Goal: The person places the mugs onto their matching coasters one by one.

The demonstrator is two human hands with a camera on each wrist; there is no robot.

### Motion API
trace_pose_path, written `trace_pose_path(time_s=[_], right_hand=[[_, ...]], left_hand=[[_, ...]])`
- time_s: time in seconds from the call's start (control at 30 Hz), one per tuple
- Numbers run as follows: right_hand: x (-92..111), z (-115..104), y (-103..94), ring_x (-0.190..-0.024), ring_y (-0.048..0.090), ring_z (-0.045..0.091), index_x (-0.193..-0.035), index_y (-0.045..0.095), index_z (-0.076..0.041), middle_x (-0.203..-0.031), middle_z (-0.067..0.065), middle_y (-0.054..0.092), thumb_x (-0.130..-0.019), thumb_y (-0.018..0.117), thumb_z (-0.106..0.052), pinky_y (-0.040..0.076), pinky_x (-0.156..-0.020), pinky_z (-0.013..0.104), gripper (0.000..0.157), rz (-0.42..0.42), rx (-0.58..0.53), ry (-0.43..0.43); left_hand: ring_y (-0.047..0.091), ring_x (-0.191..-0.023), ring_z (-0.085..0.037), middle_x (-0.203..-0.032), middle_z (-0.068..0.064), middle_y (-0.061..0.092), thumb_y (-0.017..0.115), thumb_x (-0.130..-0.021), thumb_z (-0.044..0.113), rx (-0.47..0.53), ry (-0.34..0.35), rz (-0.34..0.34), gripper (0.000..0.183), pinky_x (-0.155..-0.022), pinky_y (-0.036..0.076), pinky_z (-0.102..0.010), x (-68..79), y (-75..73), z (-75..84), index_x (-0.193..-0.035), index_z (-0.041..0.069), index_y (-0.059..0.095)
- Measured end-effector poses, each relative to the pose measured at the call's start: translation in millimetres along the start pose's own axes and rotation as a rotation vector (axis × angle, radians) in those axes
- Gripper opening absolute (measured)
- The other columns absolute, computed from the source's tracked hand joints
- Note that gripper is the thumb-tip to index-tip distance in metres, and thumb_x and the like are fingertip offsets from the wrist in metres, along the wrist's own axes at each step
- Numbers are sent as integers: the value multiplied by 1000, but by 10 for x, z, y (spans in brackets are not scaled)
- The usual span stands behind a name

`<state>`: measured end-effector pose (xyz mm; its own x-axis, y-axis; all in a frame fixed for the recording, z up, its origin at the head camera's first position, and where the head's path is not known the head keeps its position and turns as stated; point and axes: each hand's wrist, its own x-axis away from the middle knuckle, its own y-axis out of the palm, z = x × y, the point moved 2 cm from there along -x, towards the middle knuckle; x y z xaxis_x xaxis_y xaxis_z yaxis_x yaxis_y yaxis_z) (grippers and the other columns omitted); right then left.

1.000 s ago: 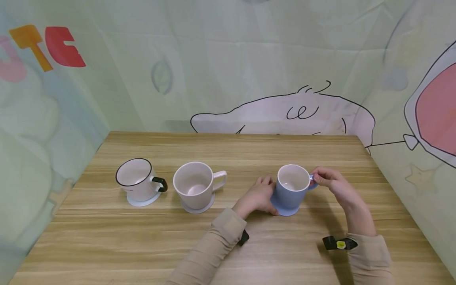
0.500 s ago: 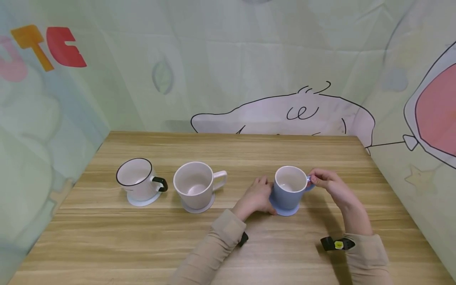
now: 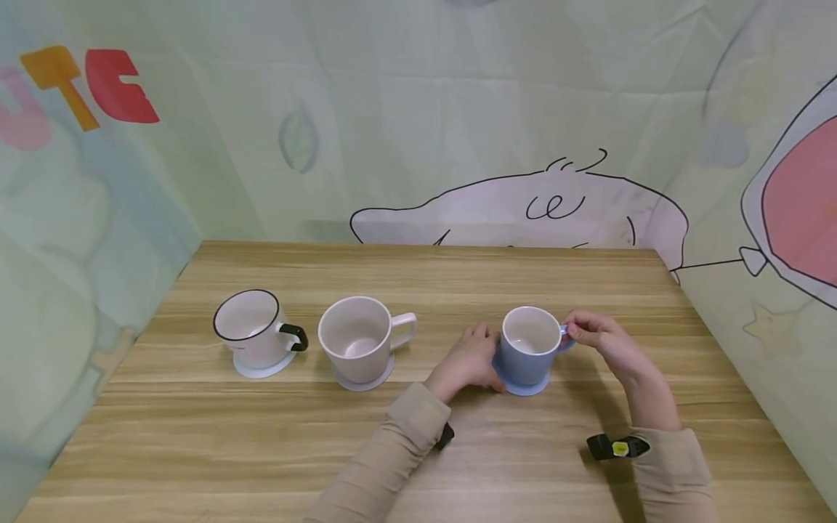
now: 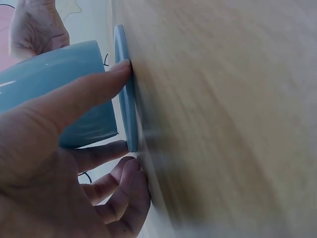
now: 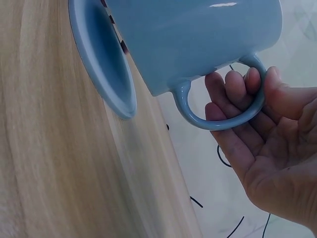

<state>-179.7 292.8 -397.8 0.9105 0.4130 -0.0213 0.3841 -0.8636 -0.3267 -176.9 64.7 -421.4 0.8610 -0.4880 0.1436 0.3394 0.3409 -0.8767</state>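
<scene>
Just above a blue coaster [image 3: 525, 390] hangs a blue mug [image 3: 527, 361] with a white inside, held by its handle in my right hand [image 3: 607, 343]. The right wrist view shows fingers curled through the handle [image 5: 230, 123] and a narrow gap between the mug's base and the coaster's raised rim [image 5: 128, 111]. My left hand [image 3: 466, 365] holds the coaster at its edge. In the left wrist view, its thumb [image 4: 96, 89] and index finger touch the coaster rim [image 4: 128, 104] on either side; the other fingers are bent near the table.
Left of my hands, a plain white mug [image 3: 356, 349] stands on a pale coaster [image 3: 363, 385]. Farther left, a white mug with a black rim [image 3: 251, 334] sits on another pale coaster [image 3: 261, 370]. A printed cloth [image 3: 418, 145] hangs behind the wooden table [image 3: 261, 450].
My right hand and the blue mug have shifted slightly left and lower, over the coaster. The left hand and coaster have slid very slightly left. The white mugs stay put.
</scene>
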Motion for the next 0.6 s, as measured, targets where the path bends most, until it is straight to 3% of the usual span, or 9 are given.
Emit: trace_pose_path(time_s=[0.6], right_hand=[[-8, 19, 18, -81, 60, 7, -88, 64, -10, -80, -12, 65, -99, 46, -8, 40, -82, 25, 22, -28, -11, -1]], left_hand=[[48, -109, -25, -119, -10, 48, 92, -58, 30, 46, 0, -36, 93, -93, 44, -29, -24, -3, -35, -137, 6, 49]])
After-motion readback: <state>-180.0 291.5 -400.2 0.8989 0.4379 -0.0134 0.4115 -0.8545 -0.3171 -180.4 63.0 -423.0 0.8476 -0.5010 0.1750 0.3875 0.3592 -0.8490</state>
